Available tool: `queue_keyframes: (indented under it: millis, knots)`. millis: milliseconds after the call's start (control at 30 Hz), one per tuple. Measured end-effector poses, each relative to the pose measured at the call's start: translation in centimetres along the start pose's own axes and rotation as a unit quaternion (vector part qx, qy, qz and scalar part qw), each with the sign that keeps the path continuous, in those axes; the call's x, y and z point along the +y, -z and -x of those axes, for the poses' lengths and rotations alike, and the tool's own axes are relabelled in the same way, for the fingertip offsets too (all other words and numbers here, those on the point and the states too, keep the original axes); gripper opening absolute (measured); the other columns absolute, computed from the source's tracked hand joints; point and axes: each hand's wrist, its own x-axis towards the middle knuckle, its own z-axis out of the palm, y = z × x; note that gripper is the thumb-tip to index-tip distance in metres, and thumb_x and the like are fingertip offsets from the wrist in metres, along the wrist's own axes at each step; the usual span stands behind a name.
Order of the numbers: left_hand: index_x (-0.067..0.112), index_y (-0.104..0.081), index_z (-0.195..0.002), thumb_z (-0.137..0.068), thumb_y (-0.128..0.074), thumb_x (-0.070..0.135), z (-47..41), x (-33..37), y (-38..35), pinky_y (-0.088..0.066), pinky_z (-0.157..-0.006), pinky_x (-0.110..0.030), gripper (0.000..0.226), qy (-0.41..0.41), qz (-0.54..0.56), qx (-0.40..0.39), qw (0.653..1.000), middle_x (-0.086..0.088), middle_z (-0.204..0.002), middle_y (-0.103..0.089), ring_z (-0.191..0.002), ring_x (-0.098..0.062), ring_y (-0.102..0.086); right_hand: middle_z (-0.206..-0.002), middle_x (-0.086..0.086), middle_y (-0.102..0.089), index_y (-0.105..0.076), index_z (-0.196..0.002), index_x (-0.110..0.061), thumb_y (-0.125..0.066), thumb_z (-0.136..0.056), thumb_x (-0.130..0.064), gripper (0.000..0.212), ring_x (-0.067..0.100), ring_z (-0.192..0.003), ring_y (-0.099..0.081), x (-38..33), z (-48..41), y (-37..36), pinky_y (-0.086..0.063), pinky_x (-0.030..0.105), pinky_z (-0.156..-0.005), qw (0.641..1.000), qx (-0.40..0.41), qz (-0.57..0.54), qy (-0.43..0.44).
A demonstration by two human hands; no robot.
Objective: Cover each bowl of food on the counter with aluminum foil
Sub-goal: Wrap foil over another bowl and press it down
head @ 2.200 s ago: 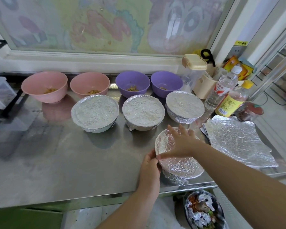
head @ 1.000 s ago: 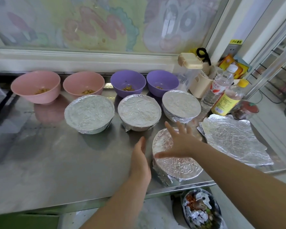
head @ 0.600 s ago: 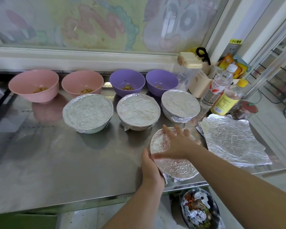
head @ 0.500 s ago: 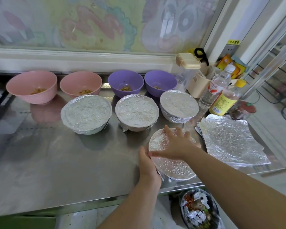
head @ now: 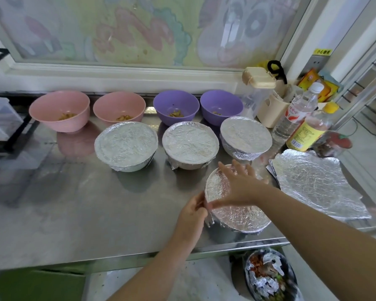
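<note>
From the head camera, a steel counter [head: 85,213] runs left to right below a painted window.

The near bowl [head: 241,216] stands upright close to the counter's near edge, right of centre. Its mouth faces up under a taut, crinkled skin of foil. It is round, so it shows no long axis. The right hand [head: 239,185] lies flat on the foil top with its fingers straight and spread, pointing far and left. The left hand [head: 192,213] is at the bowl's left rim, with its fingers curled in and gripping the foil edge against the side.

Farther back, three covered bowls [head: 190,143] stand upright in a row running left to right, each already foiled. Behind them, against the sill, stand two pink bowls [head: 60,109] on the left and two purple bowls [head: 176,105] on the right. These are uncovered, each with a little yellowish food in the bottom.

Right of the near bowl and just apart from it, loose foil sheets [head: 313,183] lie flat. Their longer side runs far to near and slants rightward. At the far right stand a clear bottle [head: 295,114], a yellow-capped bottle [head: 310,129] and a lidded container [head: 258,81]. Below the counter edge, a bin [head: 267,276] holds crumpled foil scraps.
</note>
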Motion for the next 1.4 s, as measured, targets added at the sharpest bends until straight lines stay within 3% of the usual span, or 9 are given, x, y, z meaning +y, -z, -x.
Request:
queue_keyframes:
  millis: [67,200,333,500,767,933,1100,1267,1400]
  knots:
    - [0.041,-0.054,-0.13,-0.102,-0.048,0.021,1.5,0.1,-0.3,-0.053,-0.081,-0.024,0.036,-0.038,-0.061,-0.017,0.997,0.011,-0.104,-0.072,-0.094,-0.011,-0.068,-0.166,-0.002,0.025,0.023,-0.15,-0.053,-0.046,-0.029,-0.108,0.149,0.045,-0.15,0.02,0.0,0.0,0.1,-0.007,0.084,-0.107,1.0,0.002,0.0,-0.002]
    - [0.043,-0.048,-0.136,-0.098,-0.049,0.03,2.7,0.0,-1.4,-0.05,-0.09,-0.022,0.04,-0.079,-0.108,0.008,0.991,0.024,-0.117,-0.065,-0.106,0.005,-0.061,-0.166,0.0,0.024,0.022,-0.15,-0.055,-0.037,-0.017,-0.112,0.156,0.044,-0.151,0.02,0.0,-0.4,-0.2,-0.006,0.081,-0.111,1.0,0.01,-0.009,-0.005]
    - [0.035,-0.058,-0.123,-0.095,-0.044,0.048,2.5,-1.1,-2.6,-0.042,-0.06,-0.024,0.034,-0.073,-0.159,0.098,0.98,0.001,-0.086,-0.062,-0.079,-0.014,-0.064,-0.167,0.002,0.022,0.023,-0.149,-0.054,-0.035,-0.018,-0.113,0.156,0.042,-0.151,0.021,0.1,-0.7,-0.6,-0.004,0.08,-0.112,1.0,0.02,-0.01,-0.004]
    - [0.036,-0.063,-0.098,-0.092,-0.063,0.04,2.2,-1.1,-2.3,-0.058,-0.082,-0.033,0.008,-0.043,-0.148,0.157,0.975,0.02,-0.089,-0.072,-0.088,0.004,-0.067,-0.167,0.001,0.023,0.023,-0.15,-0.053,-0.035,-0.016,-0.111,0.158,0.044,-0.15,0.022,-0.1,-0.3,-0.4,-0.007,0.082,-0.11,1.0,0.015,-0.019,-0.01]
    - [0.025,-0.06,-0.081,-0.085,-0.068,0.028,2.2,0.7,-2.1,-0.056,-0.07,-0.037,0.01,-0.007,-0.174,0.169,0.97,0.007,-0.075,-0.07,-0.072,-0.011,-0.066,-0.167,0.0,0.025,0.021,-0.152,-0.05,-0.051,-0.04,-0.102,0.144,0.042,-0.151,0.019,-0.6,0.6,0.0,-0.006,0.085,-0.106,1.0,0.009,-0.008,-0.022]
    - [0.023,-0.063,-0.081,-0.084,-0.07,0.022,2.0,1.1,-1.4,-0.05,-0.065,-0.025,0.008,0.006,-0.188,0.151,0.97,0.006,-0.073,-0.07,-0.071,-0.006,-0.064,-0.166,-0.001,0.025,0.02,-0.153,-0.05,-0.056,-0.045,-0.102,0.142,0.041,-0.152,0.02,-0.7,0.5,-0.1,-0.007,0.085,-0.106,1.0,0.009,-0.013,-0.024]
    - [0.013,-0.066,-0.088,-0.082,-0.071,0.01,1.4,1.2,-1.0,-0.06,-0.081,-0.042,0.008,0.073,-0.058,0.108,0.99,-0.003,-0.077,-0.075,-0.077,-0.019,-0.074,-0.166,-0.001,0.026,0.02,-0.153,-0.049,-0.055,-0.045,-0.102,0.142,0.041,-0.152,0.02,-0.8,0.6,-0.2,-0.007,0.085,-0.106,0.999,0.011,-0.009,-0.028]
    - [0.002,-0.061,-0.11,-0.095,-0.05,-0.004,1.7,3.3,-1.2,-0.058,-0.074,-0.027,0.02,0.179,0.113,0.067,0.975,-0.015,-0.103,-0.073,-0.092,-0.022,-0.073,-0.166,0.0,0.025,0.02,-0.153,-0.049,-0.054,-0.044,-0.102,0.142,0.041,-0.152,0.02,-0.8,0.5,-0.2,-0.007,0.085,-0.106,0.999,0.012,-0.013,-0.03]
    - [0.0,-0.063,-0.108,-0.097,-0.037,0.0,2.7,4.1,-1.5,-0.044,-0.106,-0.047,0.028,0.224,0.233,0.079,0.943,-0.015,-0.101,-0.073,-0.103,-0.029,-0.068,-0.167,0.0,0.025,0.02,-0.153,-0.049,-0.055,-0.046,-0.102,0.141,0.041,-0.152,0.017,-0.8,0.5,-0.3,-0.009,0.085,-0.106,0.999,0.018,-0.007,-0.03]
